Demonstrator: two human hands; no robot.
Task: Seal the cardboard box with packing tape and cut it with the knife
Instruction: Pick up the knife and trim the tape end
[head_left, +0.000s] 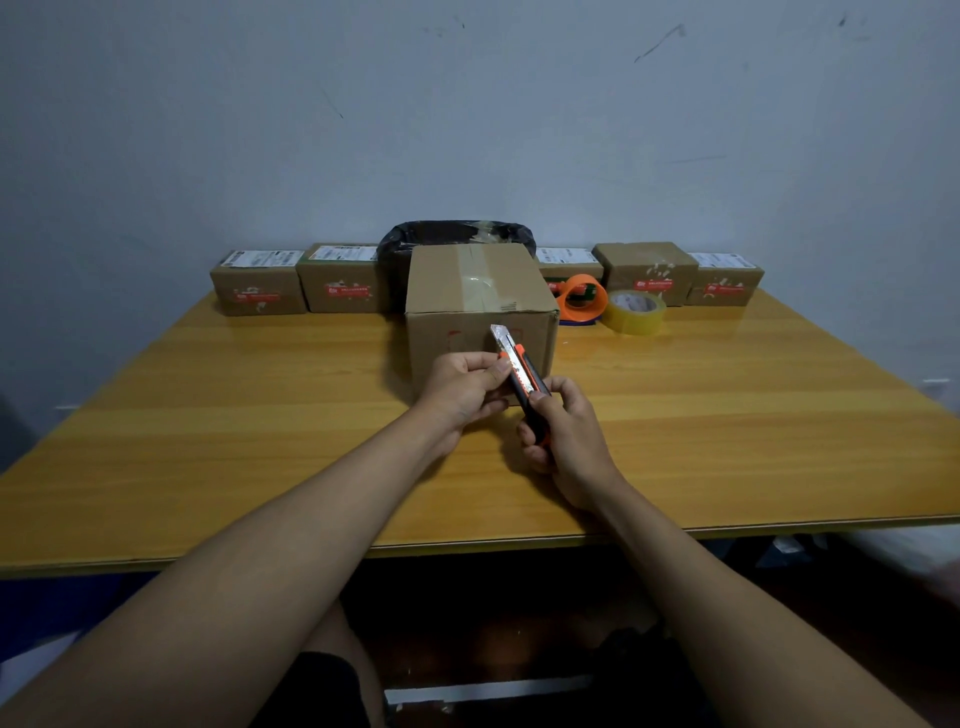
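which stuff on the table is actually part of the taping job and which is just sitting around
In use: cardboard box, utility knife held in left hand and right hand, clear tape roll, orange tape dispenser.

Lying about: small labelled boxes along the wall, black bag.

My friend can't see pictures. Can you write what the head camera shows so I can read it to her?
Two bare hands hold an orange-and-black utility knife, blade out, in front of a taped cardboard box on a wooden table. The right hand grips the handle; the left hand pinches near the blade. Behind are tape rolls and small parcels.
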